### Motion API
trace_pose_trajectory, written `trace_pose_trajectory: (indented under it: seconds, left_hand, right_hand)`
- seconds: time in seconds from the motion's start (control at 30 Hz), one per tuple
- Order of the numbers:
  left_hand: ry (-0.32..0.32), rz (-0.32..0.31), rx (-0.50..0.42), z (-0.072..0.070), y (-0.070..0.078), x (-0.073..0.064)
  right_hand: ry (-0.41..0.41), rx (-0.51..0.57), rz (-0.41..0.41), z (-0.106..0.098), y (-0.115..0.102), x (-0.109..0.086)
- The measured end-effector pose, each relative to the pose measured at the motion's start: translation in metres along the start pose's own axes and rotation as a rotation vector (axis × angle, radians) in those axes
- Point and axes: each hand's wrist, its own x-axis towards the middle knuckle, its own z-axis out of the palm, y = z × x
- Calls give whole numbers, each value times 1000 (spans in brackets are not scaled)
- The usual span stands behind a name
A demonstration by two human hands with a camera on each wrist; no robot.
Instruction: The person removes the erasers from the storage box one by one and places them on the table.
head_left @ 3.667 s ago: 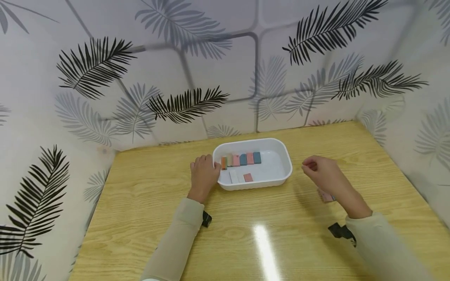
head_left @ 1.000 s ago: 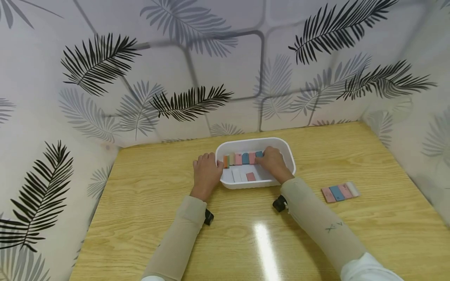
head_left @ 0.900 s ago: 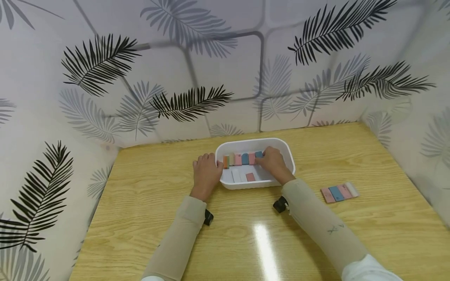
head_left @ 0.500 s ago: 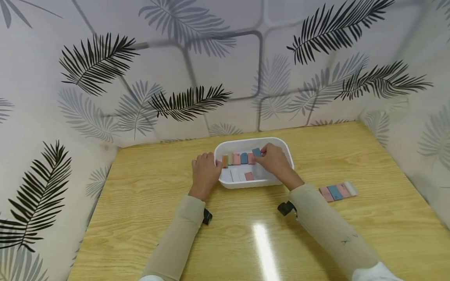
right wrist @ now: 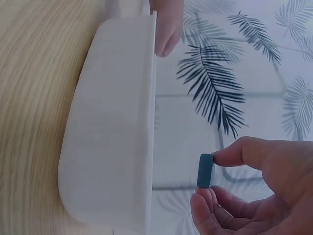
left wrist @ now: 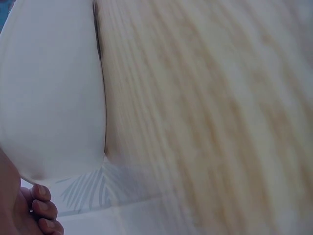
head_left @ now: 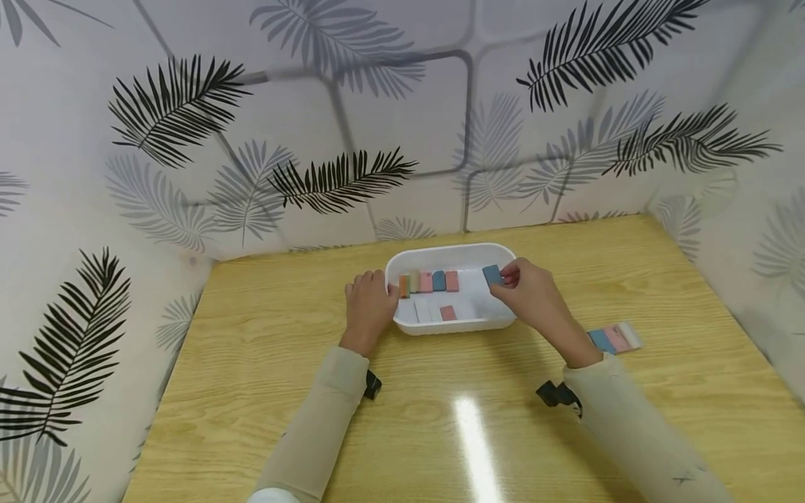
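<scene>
My right hand point(head_left: 534, 293) pinches a small blue eraser point(head_left: 493, 275) between thumb and fingers, above the right end of a white plastic tray point(head_left: 453, 326). In the right wrist view the blue eraser point(right wrist: 205, 170) is seen end-on, beside the tray's outer wall point(right wrist: 110, 122). My left hand point(head_left: 370, 307) grips the tray's left rim, its thumb over the edge. Along the tray's back side runs a row of erasers: an orange-green one point(head_left: 404, 286), a beige one point(head_left: 414, 282), a pink one point(head_left: 426, 282), a blue one point(head_left: 439, 281) and another pink one point(head_left: 451, 281).
White pieces point(head_left: 423, 311) and a small pink eraser point(head_left: 448, 313) lie at the tray's front. On the wooden table point(head_left: 415, 419), right of the tray, a row of erasers point(head_left: 616, 337) is partly hidden by my right forearm. A leaf-patterned wall point(head_left: 434, 126) stands behind.
My right hand has taken the blue eraser from the right end of the tray's back row, lifted it and moved it rightward. My left hand stays on the rim.
</scene>
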Motion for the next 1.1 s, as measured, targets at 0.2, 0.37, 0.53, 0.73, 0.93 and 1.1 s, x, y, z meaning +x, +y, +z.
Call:
trace_pose_trajectory:
  seconds: [0.2,0.37,0.53,0.73,0.93,1.1]
  left_hand:
    - [1,-4,10,2,-1,1]
    - [13,-1,11,4,-1,0]
    - [19,8,-3,4,-1,0]
    - [21,12,-13,2,-1,-1]
    - [9,15,-11,1,0,-1]
    - [11,13,-14,1,0,-2]
  right_hand:
    - [39,-10,32,-25,21,-18]
    - [58,-15,65,-43,42,-35]
    - [77,-35,95,-54,62,-49]
    - [78,-46,125,-56,80,-61]
    - [26,-43,140,-49,94,-74]
    - [15,-74,117,-38,99,-82]
